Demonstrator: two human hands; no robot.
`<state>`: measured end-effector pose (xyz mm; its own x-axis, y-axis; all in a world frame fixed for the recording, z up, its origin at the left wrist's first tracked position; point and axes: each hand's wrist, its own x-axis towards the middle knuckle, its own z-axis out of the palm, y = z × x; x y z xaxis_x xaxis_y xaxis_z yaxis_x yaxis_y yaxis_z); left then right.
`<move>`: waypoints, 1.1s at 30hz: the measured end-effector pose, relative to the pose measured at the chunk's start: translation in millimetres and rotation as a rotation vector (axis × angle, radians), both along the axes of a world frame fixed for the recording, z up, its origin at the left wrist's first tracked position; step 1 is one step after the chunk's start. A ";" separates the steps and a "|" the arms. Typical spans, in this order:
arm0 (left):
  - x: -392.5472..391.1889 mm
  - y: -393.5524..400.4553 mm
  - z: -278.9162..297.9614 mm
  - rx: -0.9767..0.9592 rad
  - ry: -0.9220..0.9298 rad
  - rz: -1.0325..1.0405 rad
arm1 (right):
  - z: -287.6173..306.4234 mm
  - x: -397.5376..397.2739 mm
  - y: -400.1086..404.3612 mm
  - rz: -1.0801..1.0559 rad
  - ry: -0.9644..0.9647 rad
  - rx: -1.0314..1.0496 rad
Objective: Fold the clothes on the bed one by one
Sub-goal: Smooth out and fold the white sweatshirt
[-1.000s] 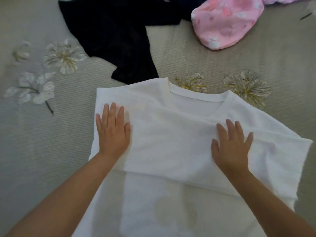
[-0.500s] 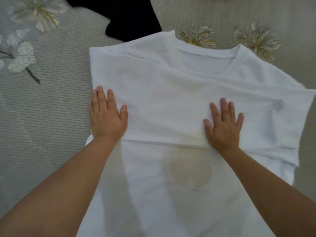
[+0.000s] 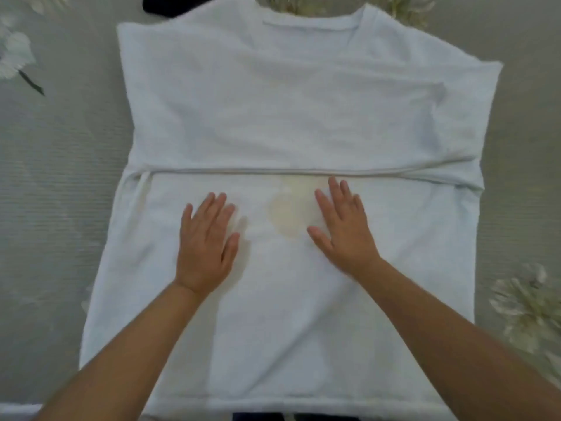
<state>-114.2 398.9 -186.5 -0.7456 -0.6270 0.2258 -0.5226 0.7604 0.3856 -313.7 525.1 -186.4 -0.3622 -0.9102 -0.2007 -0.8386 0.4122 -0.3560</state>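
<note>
- At the far left edge, a white embroidered flower (image 3: 13, 57) with a dark stem is seen on the grey-beige bedspread (image 3: 60, 208).
- A white T-shirt (image 3: 288, 101) is spread flat across the middle of the bedspread, neckline pointing away from the person; a folded edge (image 3: 303, 172) is seen running straight across it from side to side.
- The left hand (image 3: 206, 241) is laid palm-down on the near half of the shirt, just below that edge, with fingers straight and slightly spread; nothing is gripped.
- Between the hands, a pale yellowish patch (image 3: 291, 208) is visible on the fabric.
- The right hand (image 3: 343, 226) is likewise pressed flat on the shirt, fingers extended, fingertips almost at the folded edge, its thumb beside the patch; nothing is grasped.
- A corner of dark clothing (image 3: 170, 4) is seen at the top, touching the shirt's far left shoulder.
- Another embroidered flower (image 3: 528, 305) is seen at the right border.
</note>
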 end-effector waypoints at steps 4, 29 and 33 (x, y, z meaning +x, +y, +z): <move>55.2 118.3 0.7 0.241 -0.304 -0.085 | 0.9 40.5 127.6 0.181 0.149 0.095; 94.7 234.4 -4.8 0.198 -0.701 0.165 | 37.6 60.2 281.4 0.118 0.228 -0.133; 100.5 233.0 1.6 0.223 -0.599 0.116 | 52.3 63.0 291.1 0.171 0.250 -0.041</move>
